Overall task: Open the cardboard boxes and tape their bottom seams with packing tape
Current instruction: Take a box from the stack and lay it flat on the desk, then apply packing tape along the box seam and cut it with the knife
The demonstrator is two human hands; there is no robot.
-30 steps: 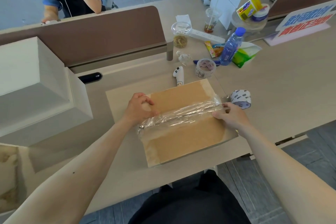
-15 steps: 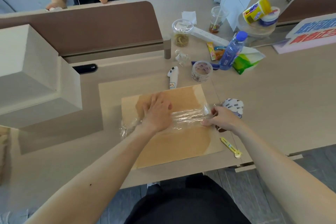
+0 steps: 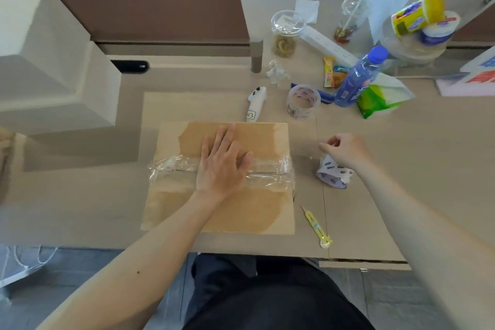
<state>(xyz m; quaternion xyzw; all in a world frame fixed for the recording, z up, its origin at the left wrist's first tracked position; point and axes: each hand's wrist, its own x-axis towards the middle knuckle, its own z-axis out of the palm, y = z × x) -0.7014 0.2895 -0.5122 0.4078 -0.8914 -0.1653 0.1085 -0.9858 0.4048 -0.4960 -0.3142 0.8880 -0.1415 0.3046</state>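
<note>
Left hand (image 3: 223, 166) is laid flat on the cardboard box (image 3: 241, 211), fingers straight and slightly spread, palm pressed onto the packing tape (image 3: 270, 169). The middle stretch of the tape and the seam beneath it are covered by this hand. Only the wrinkled, shiny ends of the strip are seen to either side, and they are wrapped over the box's left and right edges. The box is set flat on the counter (image 3: 401, 169) directly in front of the person, near the front edge. How tall the box is cannot be judged from above.

The right hand (image 3: 345, 150) is held just beyond the box's right edge, with the fingers curled and the fingertips drawn together. Whether anything is pinched between them cannot be told, since clear tape would hardly show against the counter. The tape roll (image 3: 333, 175) is partly hidden under the heel of this hand, and whether it is touched cannot be made out. Its printed core is seen only below the wrist.

A yellow cutter (image 3: 316, 228) is laid on the counter near the box's front right corner. A second tape roll (image 3: 302, 100) is stood behind the box, well apart from both hands. A pale box (image 3: 40, 61) at the left is cut off by the frame edge.
</note>
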